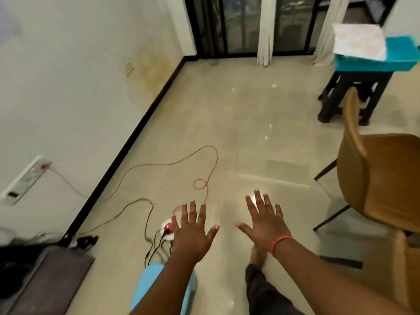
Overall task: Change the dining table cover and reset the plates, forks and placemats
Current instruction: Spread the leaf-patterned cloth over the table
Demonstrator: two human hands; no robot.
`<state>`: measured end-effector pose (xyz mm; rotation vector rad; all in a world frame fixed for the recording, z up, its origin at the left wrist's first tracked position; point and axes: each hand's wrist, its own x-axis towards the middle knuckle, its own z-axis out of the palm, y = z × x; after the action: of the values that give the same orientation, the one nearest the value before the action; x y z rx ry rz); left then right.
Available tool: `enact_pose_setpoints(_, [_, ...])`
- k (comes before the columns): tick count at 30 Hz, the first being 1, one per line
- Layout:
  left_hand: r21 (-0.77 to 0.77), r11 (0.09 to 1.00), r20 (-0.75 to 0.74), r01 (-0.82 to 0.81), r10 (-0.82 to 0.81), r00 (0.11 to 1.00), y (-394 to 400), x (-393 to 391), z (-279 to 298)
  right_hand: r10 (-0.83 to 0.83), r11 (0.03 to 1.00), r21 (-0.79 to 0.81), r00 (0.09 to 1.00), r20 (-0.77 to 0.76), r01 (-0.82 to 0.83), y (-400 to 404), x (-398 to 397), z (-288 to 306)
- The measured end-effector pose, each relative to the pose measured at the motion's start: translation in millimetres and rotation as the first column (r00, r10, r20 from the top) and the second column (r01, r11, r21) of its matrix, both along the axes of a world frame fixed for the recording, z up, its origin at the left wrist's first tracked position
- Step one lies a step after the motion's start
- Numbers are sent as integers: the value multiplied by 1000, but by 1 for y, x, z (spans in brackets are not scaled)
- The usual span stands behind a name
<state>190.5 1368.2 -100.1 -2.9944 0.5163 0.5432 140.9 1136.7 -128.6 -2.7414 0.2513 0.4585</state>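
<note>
My left hand [192,230] and my right hand [264,221] are stretched out side by side above the tiled floor, palms down, fingers spread, holding nothing. A red band circles my right wrist. At the far right, folded cloth lies on a dark stool: a white patterned piece [360,43] on top of a teal one [400,52]. No dining table, plates, forks or placemats are in view.
A tan chair [381,178] stands close at the right. A red cable [181,162] and black cables trail across the floor to a white extension socket [167,228] near my left hand. A wall with a power strip [27,178] is at the left; dark sliding doors with white curtains are at the back.
</note>
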Motion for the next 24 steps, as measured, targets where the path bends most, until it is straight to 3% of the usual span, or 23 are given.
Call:
enact_pose_setpoints(14, [-41, 983, 39, 182, -180, 983, -187, 355, 9, -158, 987, -2, 987, -9, 158, -182, 320, 25])
enact_pose_setpoints(19, [-45, 944, 87, 327, -323, 943, -279, 507, -7, -321, 947, -20, 947, -14, 320, -269, 424, 21])
enact_pose_setpoints(24, [-69, 821, 56, 567, -564, 824, -409, 613, -3, -565, 825, -18, 825, -20, 565, -359, 481, 28])
